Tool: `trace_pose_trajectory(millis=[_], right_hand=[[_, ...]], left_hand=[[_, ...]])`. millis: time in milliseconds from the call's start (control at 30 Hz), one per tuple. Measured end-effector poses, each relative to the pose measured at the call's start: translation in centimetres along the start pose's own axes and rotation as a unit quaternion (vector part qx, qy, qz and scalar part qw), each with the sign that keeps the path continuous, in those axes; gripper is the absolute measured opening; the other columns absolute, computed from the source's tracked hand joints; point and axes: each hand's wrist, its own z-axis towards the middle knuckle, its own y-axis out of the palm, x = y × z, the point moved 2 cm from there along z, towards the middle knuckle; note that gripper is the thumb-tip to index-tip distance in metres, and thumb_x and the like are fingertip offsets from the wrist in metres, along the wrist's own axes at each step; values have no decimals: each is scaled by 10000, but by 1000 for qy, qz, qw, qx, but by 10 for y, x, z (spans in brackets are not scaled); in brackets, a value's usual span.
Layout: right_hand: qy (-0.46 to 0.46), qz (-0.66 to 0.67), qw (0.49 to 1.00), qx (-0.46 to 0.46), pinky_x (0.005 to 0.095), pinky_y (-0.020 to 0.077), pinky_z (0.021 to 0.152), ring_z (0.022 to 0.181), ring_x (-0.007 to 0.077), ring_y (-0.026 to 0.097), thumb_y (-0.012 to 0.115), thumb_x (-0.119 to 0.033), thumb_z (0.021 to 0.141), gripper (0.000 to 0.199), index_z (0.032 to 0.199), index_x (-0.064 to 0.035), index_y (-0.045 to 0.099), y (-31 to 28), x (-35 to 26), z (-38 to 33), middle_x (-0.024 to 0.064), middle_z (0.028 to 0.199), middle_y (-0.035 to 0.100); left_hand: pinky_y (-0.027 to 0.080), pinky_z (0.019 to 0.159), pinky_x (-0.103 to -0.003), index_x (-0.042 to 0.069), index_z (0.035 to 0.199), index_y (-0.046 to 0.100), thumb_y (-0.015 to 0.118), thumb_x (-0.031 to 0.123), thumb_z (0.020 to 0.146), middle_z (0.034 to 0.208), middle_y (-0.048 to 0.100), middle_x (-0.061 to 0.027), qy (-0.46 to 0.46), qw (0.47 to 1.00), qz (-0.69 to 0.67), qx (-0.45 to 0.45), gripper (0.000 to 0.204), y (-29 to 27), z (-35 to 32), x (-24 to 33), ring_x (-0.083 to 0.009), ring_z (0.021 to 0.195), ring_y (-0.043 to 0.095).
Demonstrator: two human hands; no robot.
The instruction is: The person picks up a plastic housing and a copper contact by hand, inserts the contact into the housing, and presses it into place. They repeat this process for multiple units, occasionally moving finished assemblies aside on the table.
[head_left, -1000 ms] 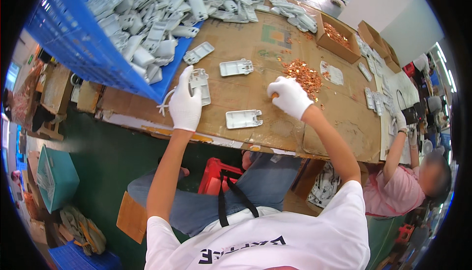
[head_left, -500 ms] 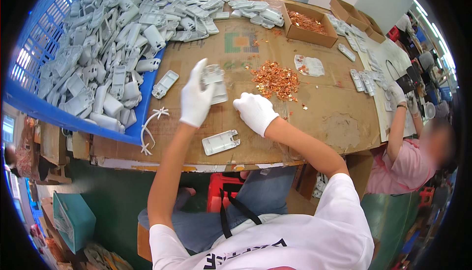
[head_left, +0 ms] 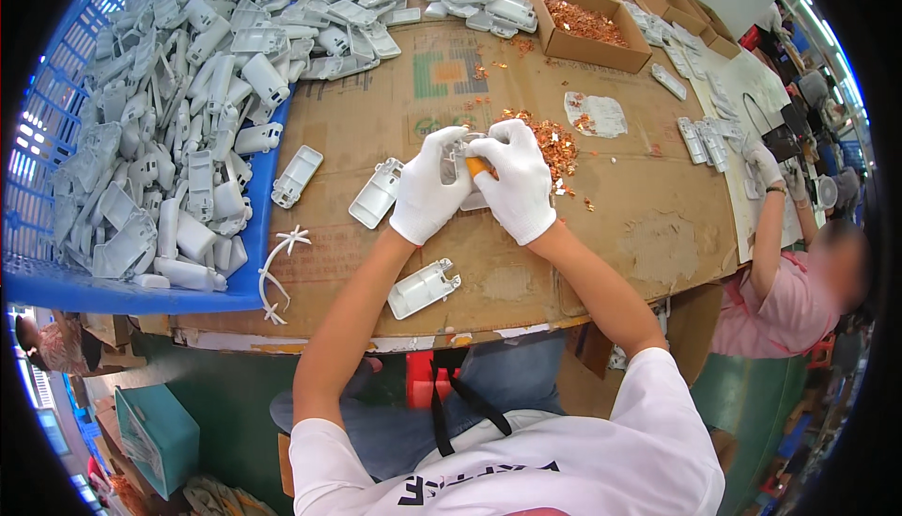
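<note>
Both my hands wear white gloves and meet over the cardboard-covered table. My left hand is closed on the left side of a pale grey plastic housing, most of which the fingers hide. Across from it, my right hand pinches at the housing's upper end. An orange patch shows at the right thumb; whatever its fingertips hold is hidden. Just left of my left hand lies another open housing, with a third nearer the table edge. A pile of small copper-coloured metal pieces lies behind my right hand.
A blue basket heaped with grey housings fills the left. A white branched plastic strip lies beside it. At the back, a cardboard box holds more copper pieces. A co-worker's gloved hand is at the right table.
My left hand has moved right with the housing, and my right hand has come up to meet it. The view has shifted slightly.
</note>
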Motion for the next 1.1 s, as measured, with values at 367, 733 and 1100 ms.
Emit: trace_pose_trajectory(millis=[367,733,1100], right_hand=[[222,197,954,-36,317,546,728,831,223,690,688,-30,841,256,1082,-61,607,2,9,-2,100,955,675],[206,143,960,-122,354,515,670,753,313,674,662,-102,881,149,1004,-20,646,-4,9,-2,182,831,671],[62,57,995,-46,416,534,775,885,365,656,592,17,811,266,1071,-11,639,1,5,-2,187,986,663]], left_hand=[[587,632,-270,83,1240,609,704,-4,800,1080,714,-84,147,987,60,33,459,3,-7,-6,-168,731,722],[511,525,-247,53,1281,602,741,-24,752,879,720,-71,170,982,79,26,552,1,-9,-3,-99,548,610],[548,779,-329,72,1255,554,675,58,859,1031,693,-157,65,997,-18,-24,414,-3,-7,-3,-270,936,701]])
